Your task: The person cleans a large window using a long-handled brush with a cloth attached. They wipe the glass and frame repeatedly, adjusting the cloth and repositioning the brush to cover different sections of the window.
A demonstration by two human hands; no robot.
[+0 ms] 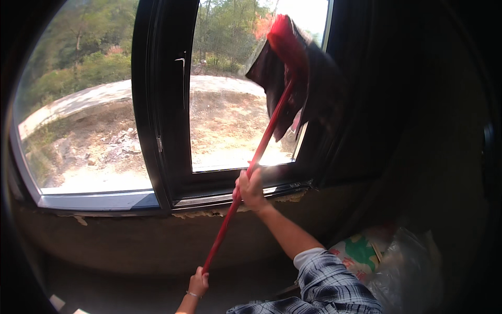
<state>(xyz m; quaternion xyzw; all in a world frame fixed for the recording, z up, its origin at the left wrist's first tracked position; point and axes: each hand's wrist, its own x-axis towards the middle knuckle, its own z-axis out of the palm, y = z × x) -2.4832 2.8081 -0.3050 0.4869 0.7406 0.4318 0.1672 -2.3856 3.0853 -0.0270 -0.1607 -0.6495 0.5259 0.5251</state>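
My right hand (251,190) grips a long red pole (267,131) near its middle, in front of the window's lower frame. Around the pole's bottom end my left hand (198,283) is closed, low in the view. The pole slants up and to the right. At its top is a red head (288,47) with a dark cloth (280,106) draped over it, the cloth's corners hanging down. Head and cloth are in front of the right window pane (223,121) and hide part of it. I cannot tell whether they touch the glass.
A dark window frame (168,117) with a handle (182,78) divides two panes. Rough filler (204,214) edges the sill. At lower right lie a printed sack (355,253) and clear plastic sheeting (406,267). Pale pieces (57,302) lie at lower left.
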